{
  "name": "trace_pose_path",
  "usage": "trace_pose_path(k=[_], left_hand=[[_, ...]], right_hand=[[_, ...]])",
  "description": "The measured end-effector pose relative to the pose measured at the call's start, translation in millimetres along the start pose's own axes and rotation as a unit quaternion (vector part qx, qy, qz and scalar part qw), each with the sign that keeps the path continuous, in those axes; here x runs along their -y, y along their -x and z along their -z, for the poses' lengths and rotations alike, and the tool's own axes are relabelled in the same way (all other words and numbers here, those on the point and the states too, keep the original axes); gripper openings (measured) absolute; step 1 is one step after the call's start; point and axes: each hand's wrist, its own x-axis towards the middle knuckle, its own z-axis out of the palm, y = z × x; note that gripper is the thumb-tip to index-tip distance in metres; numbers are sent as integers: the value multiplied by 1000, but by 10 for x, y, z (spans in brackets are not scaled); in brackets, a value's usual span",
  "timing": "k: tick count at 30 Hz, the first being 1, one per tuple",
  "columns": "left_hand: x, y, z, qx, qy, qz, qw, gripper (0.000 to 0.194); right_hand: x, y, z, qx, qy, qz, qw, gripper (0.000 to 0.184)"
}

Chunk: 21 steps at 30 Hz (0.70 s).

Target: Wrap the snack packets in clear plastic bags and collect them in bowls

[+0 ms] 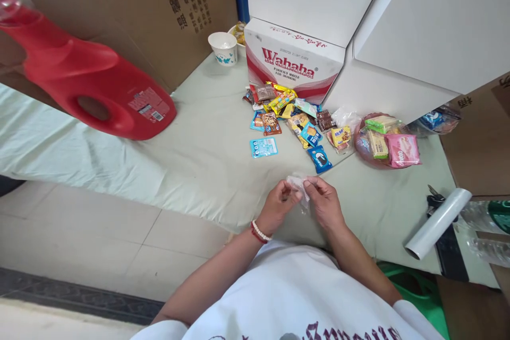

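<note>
We hold both forearms out over the near edge of the table, the left slanting up from the lower left, the right from the lower right, so that our hands meet almost knuckle to knuckle. Our left hand (279, 202) has its fingers curled and its thumb pointing inward; on its wrist sit a white beaded bracelet (261, 231) and a red one below it. Our right hand (327, 203) turns its thumb down toward the left. Between them, each hand pinches a crumpled piece of thin clear plastic (299, 189), its loose end hanging below the fingertips, above the pale green tablecloth (207, 170).

Just beyond our fingers lies a dark blue square snack packet (319, 159), with a flat light blue packet (263, 147) farther left. Behind these we see a loose heap of colourful snack packets (300, 122), closed off at the back by a white and red cardboard carton (292, 66). To the right, a round reddish dish (360, 150) holds more packets, a pink one (403, 151) at its front. A white tube (438, 224) lies near the right edge. Far to the left, a large red plastic jug (99, 82) stands tilted in our view before a brown cardboard box (135, 5), and a white paper cup (223, 52) stands left of the carton.
</note>
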Motion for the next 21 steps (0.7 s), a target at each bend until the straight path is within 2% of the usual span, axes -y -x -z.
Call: trace_pose_path(k=[3,8,10,12,14,16,19,20,21], left_hand=[[-1,-37,11,-30,-6,-2,1000,41],[-126,-52,99,-49,155,47,986,47],[-163,-53,115,-73,181,30,980,48],[-179,-62,122,-94,201,7,975,47],[-192,-82,138,-116,227,-7,967,46],[-222,-110,181,-137,258,-7,956,45],[-304,-152,270,-152,281,-6,947,44],[-333,-161,288,-156,281,-14,947,44],[-356,-167,292,-164,275,-26,947,45]], right_hand=[[60,-24,82,-33,-39,-9,999,29],[182,-145,397,-50,-111,-114,986,43],[183,-174,492,-77,-95,-104,987,44],[157,-171,541,-123,-73,-67,987,43],[119,-133,564,-143,-68,-35,987,41],[82,-66,590,-108,-51,-36,992,36],[60,60,654,36,85,-67,994,30],[69,104,671,57,142,-59,986,27],[88,147,673,47,192,-36,980,24]])
